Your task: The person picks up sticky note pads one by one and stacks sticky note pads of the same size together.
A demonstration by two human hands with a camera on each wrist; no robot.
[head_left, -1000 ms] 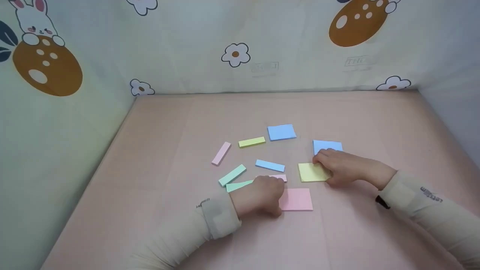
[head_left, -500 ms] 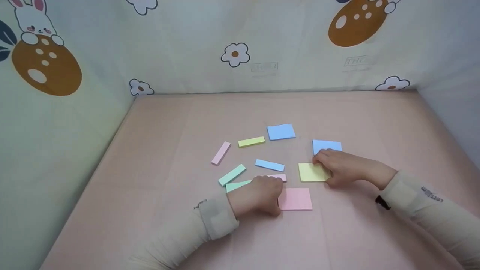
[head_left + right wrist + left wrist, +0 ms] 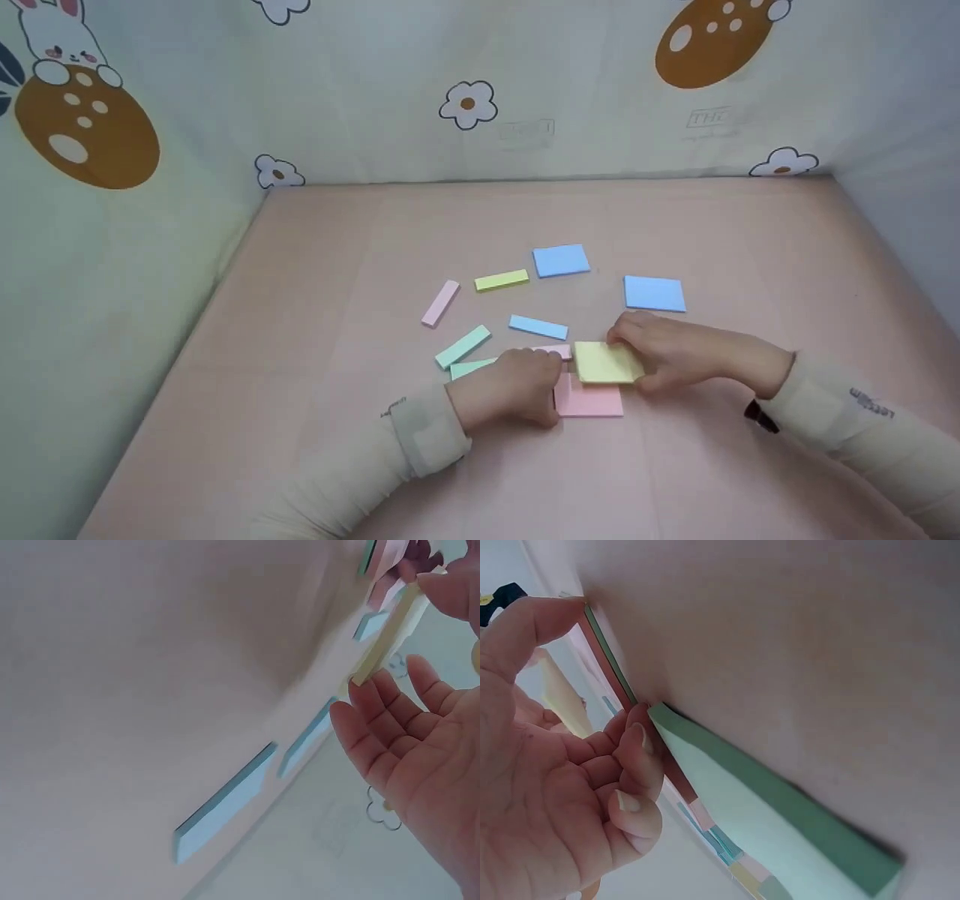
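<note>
My right hand [image 3: 675, 351] pinches a square yellow sticky note pad [image 3: 604, 363] by its right side, raised off the table and overlapping the back of a pink sticky note pad [image 3: 592, 403]. Thumb and fingers of my left hand [image 3: 512, 388] hold the pink pad at its left edge. In the left wrist view a thin green layer [image 3: 609, 645] lies beneath the pink one, against the table. Just left of that hand, a green strip pad [image 3: 471, 369] is partly hidden by it. A narrow pink strip pad [image 3: 553, 351] shows behind the knuckles.
Two blue square pads [image 3: 561, 260] lie farther back, the right one just beyond my right hand. Loose strip pads surround the middle: yellow [image 3: 502, 280], pink [image 3: 440, 304], green [image 3: 463, 346] and blue [image 3: 538, 327]. A patterned cloth wall [image 3: 375, 112] borders the table's back.
My right hand has lifted the yellow pad and moved it left and nearer, over the pink pad's back edge, uncovering the right blue pad. The left hand stays about where it was.
</note>
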